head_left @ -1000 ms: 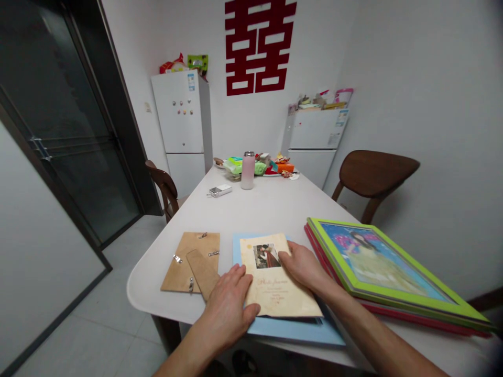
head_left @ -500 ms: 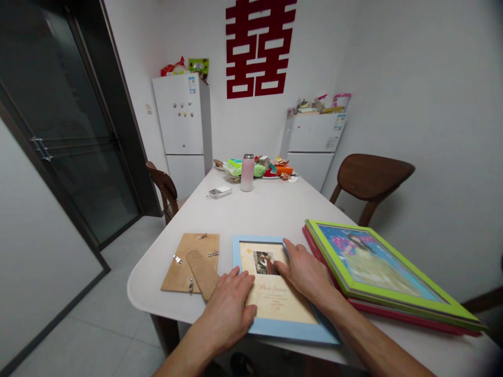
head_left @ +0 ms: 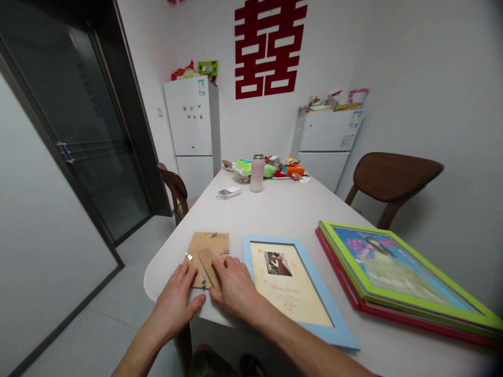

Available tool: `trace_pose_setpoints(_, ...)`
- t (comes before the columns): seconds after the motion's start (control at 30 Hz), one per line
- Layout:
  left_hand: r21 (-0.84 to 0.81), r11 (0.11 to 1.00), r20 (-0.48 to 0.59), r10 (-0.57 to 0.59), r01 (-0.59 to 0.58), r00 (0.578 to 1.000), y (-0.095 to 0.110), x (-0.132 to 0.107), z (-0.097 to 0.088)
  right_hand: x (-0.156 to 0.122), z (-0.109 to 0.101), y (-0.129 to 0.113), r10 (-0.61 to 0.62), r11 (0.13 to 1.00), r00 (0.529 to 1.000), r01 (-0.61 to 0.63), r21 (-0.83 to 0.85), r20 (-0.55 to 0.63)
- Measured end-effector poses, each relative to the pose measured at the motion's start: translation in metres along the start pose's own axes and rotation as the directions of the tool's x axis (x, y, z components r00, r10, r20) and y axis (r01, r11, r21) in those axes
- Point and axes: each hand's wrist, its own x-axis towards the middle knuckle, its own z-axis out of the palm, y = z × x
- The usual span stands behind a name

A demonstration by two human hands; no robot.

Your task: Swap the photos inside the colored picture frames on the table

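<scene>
A brown fibreboard photo frame back (head_left: 195, 242) lies on the white table, with metal clips and a slanted stand leg (head_left: 206, 256) facing up. My left hand (head_left: 175, 301) touches its near left edge, fingers stretched and thumb apart. Over its near right part lies my right hand (head_left: 237, 285), fingertips by the stand leg and thumb spread toward the near edge; part of the board is hidden beneath. Just right of that hand a light blue photo frame (head_left: 314, 283) lies face up, showing a cream insert sheet (head_left: 288, 287) with a small picture.
A green photo frame (head_left: 387, 309) lies on a red frame (head_left: 341, 269) at the right. Farther back are a pink bottle (head_left: 257, 175), a small silvery device (head_left: 229, 192) and a heap of packets. Wooden chairs (head_left: 395, 175) stand at both sides of the table (head_left: 275, 209).
Both hands have left the light blue frame and moved left onto the brown frame back. The view has turned slightly left, so things appear shifted right.
</scene>
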Motion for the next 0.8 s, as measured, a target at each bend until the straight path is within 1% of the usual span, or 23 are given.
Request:
trace_pose_setpoints(0.07, -0.021, 1.000, -0.018, 0.016, -0.016, 1.000, -0.002, -0.001, 0.003, 0.003, 0.003, 0.002, 0.008, 0.995, 1.000, -0.006, 0.102, -0.018)
trace_pose_setpoints(0.1, -0.033, 0.999, -0.045, 0.033, -0.034, 0.998, -0.003, -0.001, 0.004, 0.004, 0.001, 0.004, 0.010, 0.988, 0.999, -0.004, 0.155, -0.036)
trace_pose_setpoints(0.17, -0.045, 0.995, -0.148, 0.086, -0.094, 0.985, -0.006, 0.000, 0.002, 0.003, -0.008, 0.005, 0.002, 0.970, 0.997, 0.017, 0.244, -0.078)
trace_pose_setpoints(0.2, -0.044, 0.990, -0.221, 0.121, -0.134, 0.968, -0.006, 0.000, -0.001, 0.001, -0.016, 0.005, -0.011, 0.960, 0.995, 0.039, 0.276, -0.102)
trace_pose_setpoints(0.27, -0.028, 0.975, -0.359, 0.194, -0.218, 0.913, -0.001, 0.002, -0.009, -0.005, -0.035, 0.006, -0.049, 0.944, 0.984, 0.102, 0.313, -0.172)
trace_pose_setpoints(0.33, -0.016, 0.959, -0.438, 0.248, -0.283, 0.864, 0.012, 0.002, -0.018, -0.014, -0.055, 0.009, -0.081, 0.939, 0.965, 0.158, 0.304, -0.248)
trace_pose_setpoints(0.37, -0.012, 0.951, -0.452, 0.269, -0.307, 0.850, 0.022, 0.001, -0.021, -0.020, -0.065, 0.014, -0.088, 0.943, 0.957, 0.169, 0.286, -0.275)
trace_pose_setpoints(0.43, -0.008, 0.940, -0.438, 0.304, -0.342, 0.846, 0.044, 0.000, -0.020, -0.034, -0.079, 0.027, -0.082, 0.958, 0.954, 0.155, 0.240, -0.287)
trace_pose_setpoints(0.47, -0.010, 0.936, -0.410, 0.318, -0.353, 0.855, 0.056, -0.001, -0.016, -0.043, -0.084, 0.036, -0.073, 0.967, 0.958, 0.136, 0.216, -0.276)
trace_pose_setpoints(0.53, -0.022, 0.929, -0.324, 0.343, -0.369, 0.882, 0.081, -0.001, -0.005, -0.061, -0.089, 0.056, -0.045, 0.982, 0.966, 0.090, 0.167, -0.253)
trace_pose_setpoints(0.63, -0.042, 0.929, -0.157, 0.357, -0.367, 0.921, 0.111, -0.001, 0.013, -0.087, -0.090, 0.085, 0.019, 0.996, 0.976, 0.001, 0.091, -0.218)
trace_pose_setpoints(0.7, -0.046, 0.936, -0.069, 0.346, -0.349, 0.936, 0.124, 0.000, 0.018, -0.099, -0.088, 0.097, 0.060, 0.997, 0.979, -0.050, 0.052, -0.196)
trace_pose_setpoints(0.8, -0.062, 0.945, -0.006, 0.322, -0.322, 0.947, 0.133, 0.001, 0.016, -0.109, -0.084, 0.107, 0.086, 0.996, 0.980, -0.085, 0.012, -0.180)
